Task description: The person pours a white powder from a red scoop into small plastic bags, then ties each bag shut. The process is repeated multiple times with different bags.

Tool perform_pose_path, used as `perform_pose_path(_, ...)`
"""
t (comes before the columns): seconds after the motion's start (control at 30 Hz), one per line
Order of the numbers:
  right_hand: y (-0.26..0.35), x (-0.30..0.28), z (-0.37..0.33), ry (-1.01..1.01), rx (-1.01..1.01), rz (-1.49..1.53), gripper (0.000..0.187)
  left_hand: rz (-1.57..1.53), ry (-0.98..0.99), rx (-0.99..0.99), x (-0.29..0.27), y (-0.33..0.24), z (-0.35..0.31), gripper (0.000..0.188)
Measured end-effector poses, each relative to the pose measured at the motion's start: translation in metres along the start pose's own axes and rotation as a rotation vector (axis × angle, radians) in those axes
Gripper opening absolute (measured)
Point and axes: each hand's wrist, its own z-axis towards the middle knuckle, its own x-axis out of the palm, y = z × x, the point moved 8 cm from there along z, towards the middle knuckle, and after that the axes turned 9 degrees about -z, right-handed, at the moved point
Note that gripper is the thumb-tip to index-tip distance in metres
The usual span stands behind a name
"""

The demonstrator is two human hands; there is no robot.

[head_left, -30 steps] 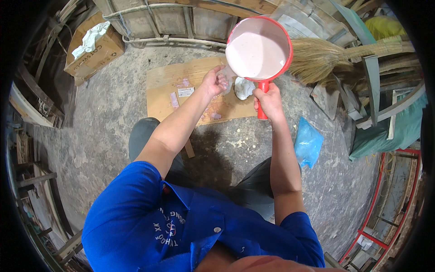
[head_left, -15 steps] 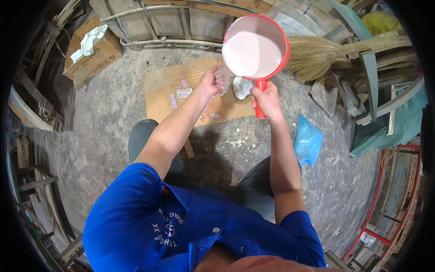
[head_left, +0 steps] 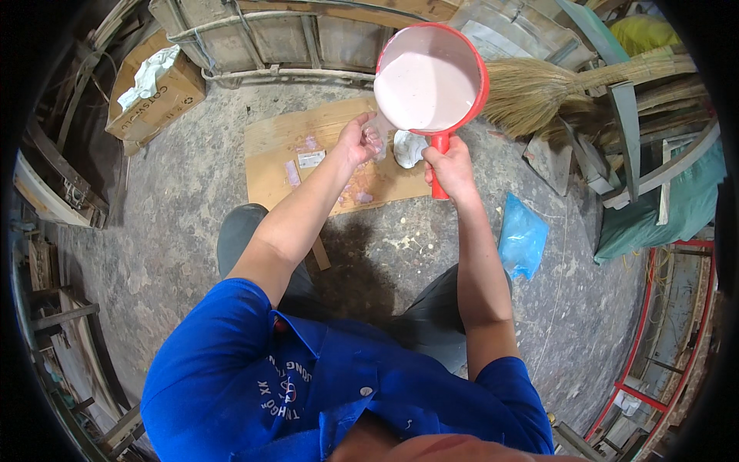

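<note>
My right hand (head_left: pixel 450 165) is closed round the handle of a red plastic dipper (head_left: pixel 440 142), raised over the floor. Pale pinkish-white liquid (head_left: pixel 427 88) fills much of it, and the dipper tilts toward the left, with the liquid up at its left rim. Just left of that rim, my left hand (head_left: pixel 360 140) has curled fingers round a small clear plastic cup (head_left: pixel 379 138). The cup is see-through and partly hidden by the fingers, so its contents cannot be made out. Below the dipper lies a crumpled white cloth or bag (head_left: pixel 409 148), partly covered by the dipper.
Flattened cardboard (head_left: pixel 265 142) with pinkish stains and a small white label card (head_left: pixel 312 159) lies beneath my hands. To the right are a blue plastic bag (head_left: pixel 523 235), a straw broom (head_left: pixel 531 88) and a green sack (head_left: pixel 654 212). A cardboard box (head_left: pixel 165 108) stands far left.
Almost nothing differs: the whole view has shifted very slightly. Both hands keep their holds, the dipper still tilted beside the clear cup.
</note>
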Motion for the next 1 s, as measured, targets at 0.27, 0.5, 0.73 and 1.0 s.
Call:
perform_pose_path(0.27,0.0019,-0.0004,0.0002,-0.001,-0.027,0.017,0.022,-0.001,-0.015,-0.009,-0.0012,0.0027,0.0015,0.021)
perform_pose_path(0.5,0.0009,-0.0010,0.0021,0.006,-0.021,0.011,0.022,0.007,-0.046,0.018,-0.0021,0.0027,-0.0008,0.016)
perform_pose_path(0.73,0.0049,-0.0027,-0.0004,0.005,-0.017,0.005,0.024,0.061,-0.070,0.044,0.0013,0.0050,-0.0045,0.015)
perform_pose_path(1.0,0.0009,-0.0053,0.0010,0.016,-0.024,-0.034,0.024,0.109,-0.073,0.047,0.0031,0.0062,-0.0064,0.018)
